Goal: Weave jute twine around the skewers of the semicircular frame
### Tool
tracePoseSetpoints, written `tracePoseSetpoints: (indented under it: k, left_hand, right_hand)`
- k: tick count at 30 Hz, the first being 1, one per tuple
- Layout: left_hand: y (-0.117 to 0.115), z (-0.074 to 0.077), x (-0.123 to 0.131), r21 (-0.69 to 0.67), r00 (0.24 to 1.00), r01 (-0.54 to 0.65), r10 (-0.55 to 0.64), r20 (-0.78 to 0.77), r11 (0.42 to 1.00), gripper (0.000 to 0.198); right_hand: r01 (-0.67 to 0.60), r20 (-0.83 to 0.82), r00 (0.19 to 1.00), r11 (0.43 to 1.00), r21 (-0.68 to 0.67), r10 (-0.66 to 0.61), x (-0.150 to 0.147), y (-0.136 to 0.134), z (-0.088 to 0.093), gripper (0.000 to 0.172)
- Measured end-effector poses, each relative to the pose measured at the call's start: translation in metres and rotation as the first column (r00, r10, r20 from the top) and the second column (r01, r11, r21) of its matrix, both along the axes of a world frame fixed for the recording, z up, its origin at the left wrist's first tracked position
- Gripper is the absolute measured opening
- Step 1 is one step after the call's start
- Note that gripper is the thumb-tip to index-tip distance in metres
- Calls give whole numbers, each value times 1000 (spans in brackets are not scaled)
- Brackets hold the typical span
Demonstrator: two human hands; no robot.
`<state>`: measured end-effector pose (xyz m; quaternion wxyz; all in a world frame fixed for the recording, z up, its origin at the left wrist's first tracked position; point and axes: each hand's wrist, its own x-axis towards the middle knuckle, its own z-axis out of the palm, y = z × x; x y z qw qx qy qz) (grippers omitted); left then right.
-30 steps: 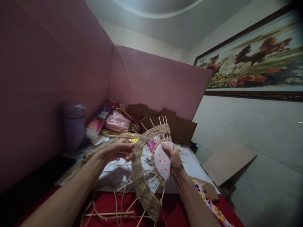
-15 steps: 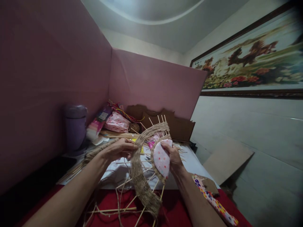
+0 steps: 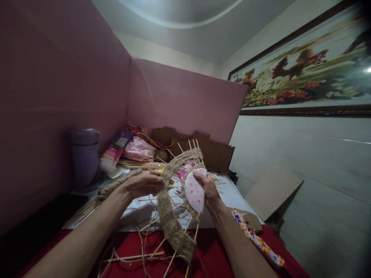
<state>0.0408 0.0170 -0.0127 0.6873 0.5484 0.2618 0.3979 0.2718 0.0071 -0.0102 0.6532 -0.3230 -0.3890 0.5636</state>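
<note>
A half-round frame of thin sticks, with a wide outer band of woven twine (image 3: 168, 208), is held up over the table. At its inner edge sits a white half-disc with red dots (image 3: 194, 191), bordered by a narrower twine band. My right hand (image 3: 210, 189) grips the half-disc, thumb across its face. My left hand (image 3: 146, 183) is closed on the outer band's left edge, its fingertips partly hidden behind. Loose twine (image 3: 143, 247) trails beneath the frame across the red cloth.
A purple lidded container (image 3: 85, 156) stands at the left. Pink bags (image 3: 139, 148), a twine ball (image 3: 160, 156) and torn cardboard (image 3: 214, 152) lie behind. A twine bundle (image 3: 116, 185) is beside my left arm. A flowered strip (image 3: 257, 239) lies at right.
The whole view has shifted slightly, so everything sits a little further left. Both hands keep their holds on the woven frame.
</note>
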Motion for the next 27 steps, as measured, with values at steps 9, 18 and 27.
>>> tracePoseSetpoints:
  k: [9, 18, 27]
  left_hand:
    - [6, -3, 0, -60, 997, 81, -80, 11, 995, 26]
    - [6, -2, 3, -76, 997, 77, -74, 33, 994, 26]
    - [11, -2, -2, -83, 998, 32, -27, 61, 996, 22]
  right_hand:
    - [-18, -20, 1000, 1000, -6, 18, 2, 4, -2, 25]
    - [-26, -45, 999, 999, -18, 25, 3, 6, -4, 23]
    - [-195, -64, 980, 968, -158, 187, 5, 2, -2, 17]
